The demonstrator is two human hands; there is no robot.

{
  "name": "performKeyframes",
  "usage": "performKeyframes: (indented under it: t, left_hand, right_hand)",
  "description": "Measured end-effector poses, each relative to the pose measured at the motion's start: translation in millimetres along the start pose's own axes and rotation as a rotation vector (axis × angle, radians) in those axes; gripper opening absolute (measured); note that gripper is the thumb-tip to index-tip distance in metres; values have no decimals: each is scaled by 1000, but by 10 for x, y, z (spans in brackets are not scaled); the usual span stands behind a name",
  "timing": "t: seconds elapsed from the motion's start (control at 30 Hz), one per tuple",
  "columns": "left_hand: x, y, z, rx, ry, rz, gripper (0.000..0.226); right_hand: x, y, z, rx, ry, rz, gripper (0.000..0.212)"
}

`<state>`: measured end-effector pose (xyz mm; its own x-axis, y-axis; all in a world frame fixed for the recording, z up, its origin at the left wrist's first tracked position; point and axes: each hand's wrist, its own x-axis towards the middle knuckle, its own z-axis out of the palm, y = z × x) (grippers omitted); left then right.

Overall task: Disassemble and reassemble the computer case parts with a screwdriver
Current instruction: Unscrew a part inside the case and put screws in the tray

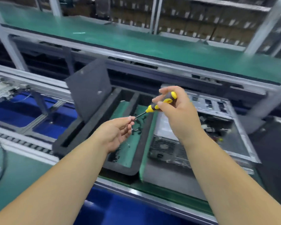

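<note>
Best done by keeping the screwdriver (159, 103) level and steady above the foam tray (94, 132), seating whatever small part sits at the tip squarely before carrying it to the computer case (217, 114) lying open at three o'clock. Right hand (173, 111) curled round the yellow-and-grey handle, fingers closed in a firm grasp, shaft pointing toward eight o'clock. Left hand (118, 132) half closed, thumb and forefinger pinching at the shaft's tip, perhaps on a screw, though too blurred to be sure.
</note>
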<state>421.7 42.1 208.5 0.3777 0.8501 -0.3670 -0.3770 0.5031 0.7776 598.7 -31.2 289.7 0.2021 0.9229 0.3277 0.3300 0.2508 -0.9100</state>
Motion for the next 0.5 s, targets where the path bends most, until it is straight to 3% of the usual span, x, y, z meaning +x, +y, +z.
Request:
performKeyframes:
  t: [0.23, 0.4, 0.5]
  left_hand:
    - [101, -546, 1313, 21, -185, -18, 11]
    - [168, -843, 1894, 95, -277, -27, 23]
    - [249, -924, 2130, 104, -308, -60, 12]
  right_hand:
    - [-200, 91, -1269, 28, 179, -74, 34]
    - [-313, 259, -1907, 2, 291, -72, 37]
    - [-317, 376, -2150, -14, 324, -50, 41]
